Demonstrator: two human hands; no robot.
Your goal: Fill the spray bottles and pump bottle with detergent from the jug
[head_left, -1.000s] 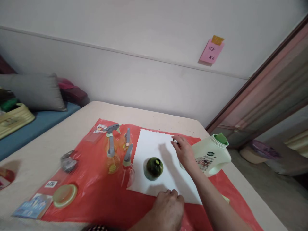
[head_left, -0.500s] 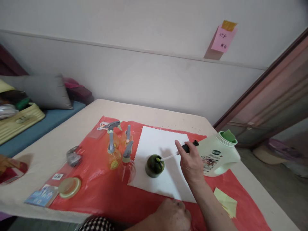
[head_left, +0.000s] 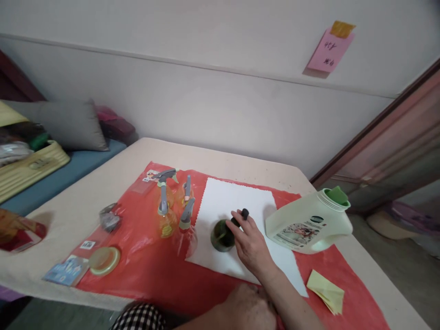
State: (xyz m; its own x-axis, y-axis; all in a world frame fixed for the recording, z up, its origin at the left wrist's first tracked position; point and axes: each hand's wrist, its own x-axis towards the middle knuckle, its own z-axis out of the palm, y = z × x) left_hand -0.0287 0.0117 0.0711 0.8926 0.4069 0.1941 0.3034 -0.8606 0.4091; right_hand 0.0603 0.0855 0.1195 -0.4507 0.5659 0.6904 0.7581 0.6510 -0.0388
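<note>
My right hand (head_left: 252,247) is closed around a black pump head (head_left: 244,214) and holds it at the mouth of a dark green round bottle (head_left: 222,236). The pump head's tube is out of sight now; I cannot tell whether the head sits on the neck. The bottle stands upright on a white scalloped-edge sheet (head_left: 237,192). At the near edge my left hand (head_left: 250,307) is curled closed, partly behind the right forearm, and what it holds, if anything, is hidden. Left of the sheet stand several clear spray bottles (head_left: 167,224) with grey trigger heads.
A large pale green jug (head_left: 305,224) with a green piece in its mouth stands on the right. Near it lies a folded yellow cloth (head_left: 326,291). On the left of the red cover (head_left: 144,270) are a round lid (head_left: 105,261), a blue packet (head_left: 67,270) and a crumpled clear wrapper (head_left: 110,217).
My right hand has moved left and down from beside the jug to the green bottle. The pump head's tube, pointing at the bottle's mouth half a second ago, no longer shows. The view has shifted slightly.
</note>
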